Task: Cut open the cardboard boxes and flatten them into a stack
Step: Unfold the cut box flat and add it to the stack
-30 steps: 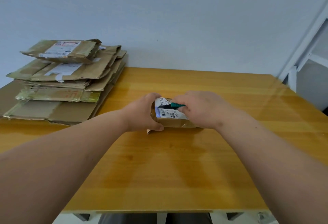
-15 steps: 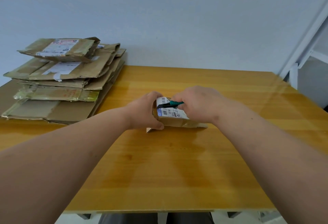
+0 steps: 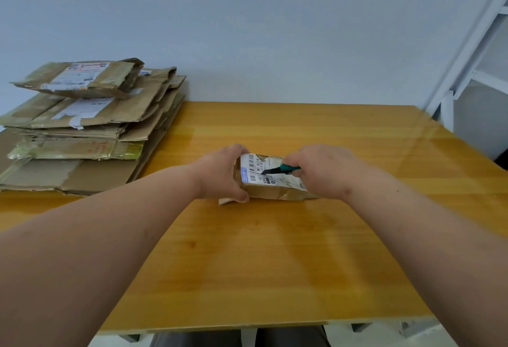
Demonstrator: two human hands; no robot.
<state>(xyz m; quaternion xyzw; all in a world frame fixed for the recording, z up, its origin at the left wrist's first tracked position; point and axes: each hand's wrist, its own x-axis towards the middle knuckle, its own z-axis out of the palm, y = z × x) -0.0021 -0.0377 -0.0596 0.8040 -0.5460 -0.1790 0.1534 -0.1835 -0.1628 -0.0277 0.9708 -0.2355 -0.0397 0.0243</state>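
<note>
1. Landmark: small cardboard box (image 3: 270,188), lying flat on the wooden counter (image 3: 247,264), roughly mid-width and nearer the far edge than the near one.
2. Box material: brown corrugated board, creased and dented on the near side wall. A white shipping label (image 3: 254,168) with barcodes and black print covers the left part of its top face. A small cardboard flap sticks out at its lower left corner, flat on the counter.
3. Left hand (image 3: 222,174): wrapped over the box's left end, thumb down the near face, fingers hidden over the far side. Clamped on the box.
4. Right hand (image 3: 323,172): fist closed round a utility knife (image 3: 280,169) with a green handle. The dark blade end points left and lies on the label; whether it has pierced the board cannot be told.
5. This hand covers the box's right end, so that end is not visible.
6. Left of the box, well apart, against the wall: stack of flattened boxes (image 3: 82,132). Brown board, torn edges, strips of glossy tape, several white labels. The layers are uneven, and the top piece overhangs toward the left.
7. Behind the box: plain pale wall (image 3: 247,30), matte.
8. Right of the box, beyond the counter's corner: white metal frame (image 3: 467,52) with slanted bars.
9. Counter surface: yellow-orange wood grain, smooth with a soft sheen.
</note>
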